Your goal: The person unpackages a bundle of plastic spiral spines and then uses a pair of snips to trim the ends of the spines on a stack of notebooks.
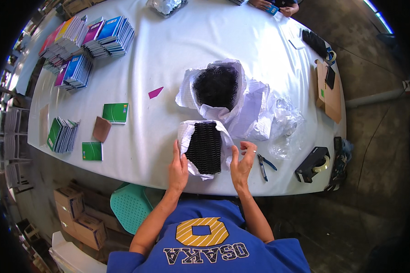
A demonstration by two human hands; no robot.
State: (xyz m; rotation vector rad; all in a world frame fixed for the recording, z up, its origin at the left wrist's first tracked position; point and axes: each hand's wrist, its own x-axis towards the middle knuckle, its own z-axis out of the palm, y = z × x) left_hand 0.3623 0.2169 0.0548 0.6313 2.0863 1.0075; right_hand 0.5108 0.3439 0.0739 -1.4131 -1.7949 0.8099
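Note:
A block of black coils (204,148), like spiral binding wire, lies in crumpled white paper (185,132) at the table's near edge. My left hand (178,170) holds the left side of this paper, thumb toward the coils. My right hand (242,167) is at the right side of the paper, thumb and fingers apart, with nothing visible in its grasp. Whether its thumb touches the paper, I cannot tell. Just beyond sits a second paper wrapping (187,86), opened around a tangled black heap of coils (216,86).
Pliers (265,167), a tape dispenser (312,166) and clear plastic film (287,129) lie on the right. Green notebooks (115,113) and a brown piece (101,129) are leftward, with notebook stacks (108,36) behind. Another person's hands (287,10) hold something blue across the table.

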